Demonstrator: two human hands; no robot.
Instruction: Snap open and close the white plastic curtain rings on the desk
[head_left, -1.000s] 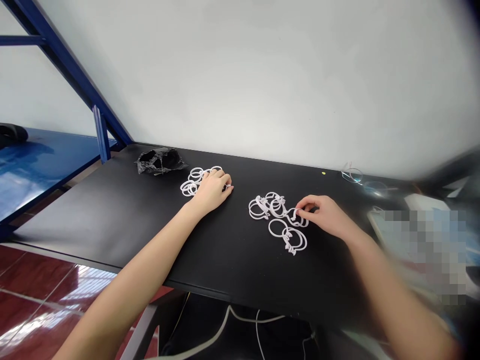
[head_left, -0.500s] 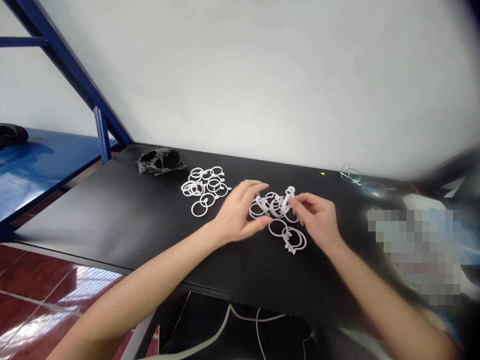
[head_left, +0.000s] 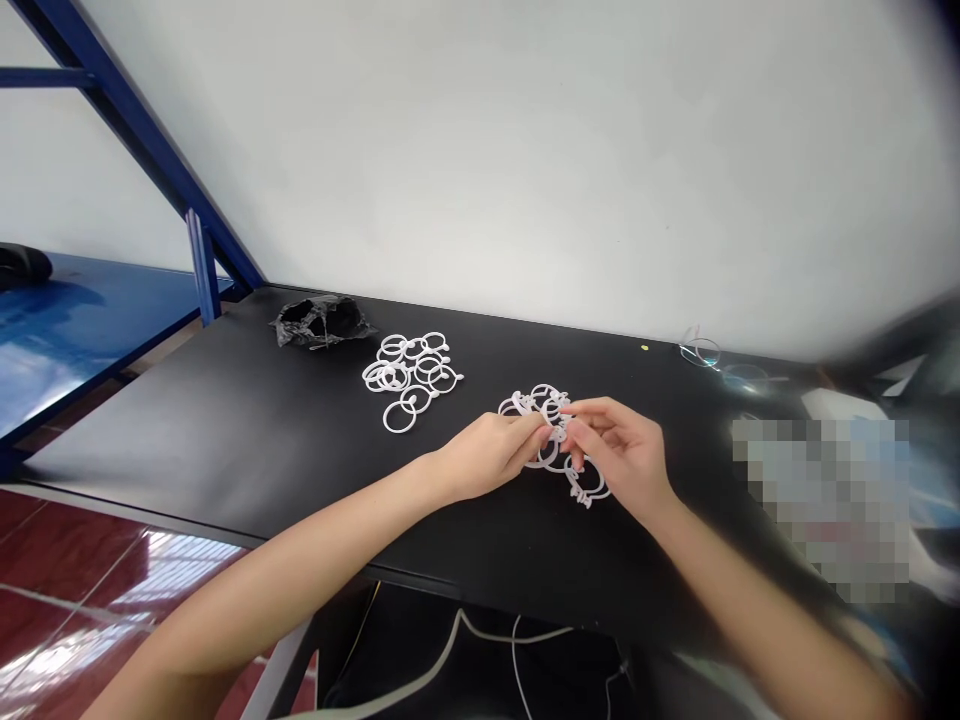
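Observation:
My left hand (head_left: 495,450) and my right hand (head_left: 622,450) meet over a loose pile of white curtain rings (head_left: 589,478), each a thin hoop with a small eyelet. Both hands are closed in a pinch on one white curtain ring (head_left: 551,455) between them; its small eyelet lies at the fingertips, partly covered by them. More rings of the pile show behind and below the fingers. To the left of my hands, a second group of the same rings (head_left: 399,417) lies spread flat on the black table (head_left: 300,440).
A crumpled black plastic bag (head_left: 322,322) lies open at the back left. Eyeglasses (head_left: 701,350) rest near the wall on the right, and a pixelated pale object (head_left: 832,500) is at the right edge. Cables (head_left: 450,650) hang below the table's front edge.
My left hand was spread beside the pile and has moved right to close at my right fingertips. My right hand has lowered the white curtain ring, bringing it to the left hand.

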